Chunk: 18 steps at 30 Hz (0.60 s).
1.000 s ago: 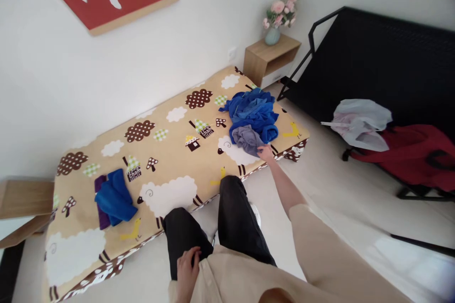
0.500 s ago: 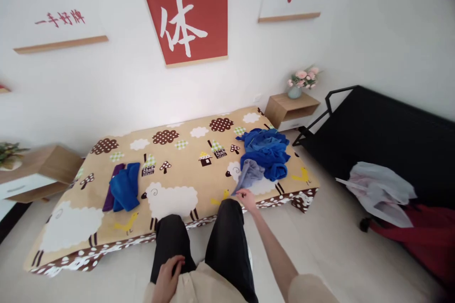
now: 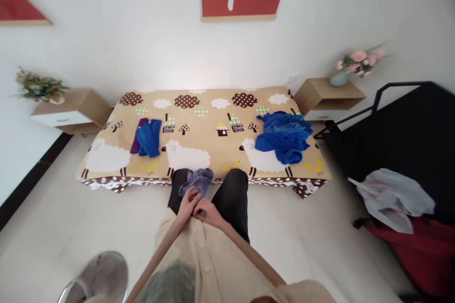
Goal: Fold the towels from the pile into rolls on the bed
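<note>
Item, one grey-violet cloth (image 3: 198,180) (small, soft and crumpled): over my left thigh (image 3: 175,201), its near end narrowing down to my two hands.

Item, right hand (image 3: 209,213): fingers curled, seemingly pinching that near end; a dark patch between thumb and fingers is too small to identify.

Item, left hand (image 3: 190,201): fingers bent and slightly parted, at the cloth's near end beside the right hand — whether they grip or merely rest there, I cannot tell.

Notes on handling, my judgement: the cloth looks limp, so a bunched grip would hide its edges. Better a light pinch with each hand on a separate corner, then drawing the hands apart until the creases show. The thigh makes a fair support, though the far end lies near the gap between my knees and could slide in; keep the bulk over the leg. Smooth outward from the middle — gently, since a hard tug would twist thin fabric.

Item, one blue heap (image 3: 284,136): loose and tangled, on the right part of the bed (image 3: 204,132).

Item, one blue cloth (image 3: 149,137), flattened, partly over a purple cloth (image 3: 135,144): left part of the bed.
</note>
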### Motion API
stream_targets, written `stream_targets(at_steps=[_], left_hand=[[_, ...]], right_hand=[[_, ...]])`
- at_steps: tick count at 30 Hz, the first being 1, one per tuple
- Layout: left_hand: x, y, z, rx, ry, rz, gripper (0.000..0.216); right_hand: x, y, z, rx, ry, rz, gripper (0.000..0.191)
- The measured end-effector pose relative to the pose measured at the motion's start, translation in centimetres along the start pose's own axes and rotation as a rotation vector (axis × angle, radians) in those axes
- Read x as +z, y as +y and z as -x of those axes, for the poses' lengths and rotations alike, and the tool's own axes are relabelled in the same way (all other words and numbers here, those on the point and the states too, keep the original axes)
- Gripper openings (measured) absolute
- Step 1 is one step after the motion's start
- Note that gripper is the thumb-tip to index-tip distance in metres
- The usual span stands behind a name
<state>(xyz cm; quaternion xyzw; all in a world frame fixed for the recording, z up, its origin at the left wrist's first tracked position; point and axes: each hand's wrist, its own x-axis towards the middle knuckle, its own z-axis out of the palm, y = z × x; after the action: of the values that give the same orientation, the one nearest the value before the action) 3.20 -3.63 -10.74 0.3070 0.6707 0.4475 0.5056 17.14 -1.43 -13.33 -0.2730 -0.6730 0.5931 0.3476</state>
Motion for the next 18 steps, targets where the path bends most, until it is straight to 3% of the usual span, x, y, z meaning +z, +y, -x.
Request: stream_targets(at_steps=[4, 10, 15, 18], left_hand=[[-1.3, -0.2, 0.7, -0.103, -0.007, 0.173, 0.061], [-3.3, -0.5, 2.1, -0.110, -0.002, 0.197, 0.052], [-4.8, -1.9, 2.1, -0.058, 0.140, 0.121, 0.051], [-6.0, -1.2, 2.3, 0.049, 0.261, -0.016, 0.041]], right_hand=[[-0.5, -3.0, 0.3, -0.052, -0.042, 0.085, 0.009], [2.4, -5.0, 1.6, -0.048, -0.274, 0.086, 0.013], [3.7, -5.5, 2.4, 0.007, -0.316, 0.017, 0.012], [4.3, -5.0, 2.5, 0.040, -0.325, -0.031, 0.008]])
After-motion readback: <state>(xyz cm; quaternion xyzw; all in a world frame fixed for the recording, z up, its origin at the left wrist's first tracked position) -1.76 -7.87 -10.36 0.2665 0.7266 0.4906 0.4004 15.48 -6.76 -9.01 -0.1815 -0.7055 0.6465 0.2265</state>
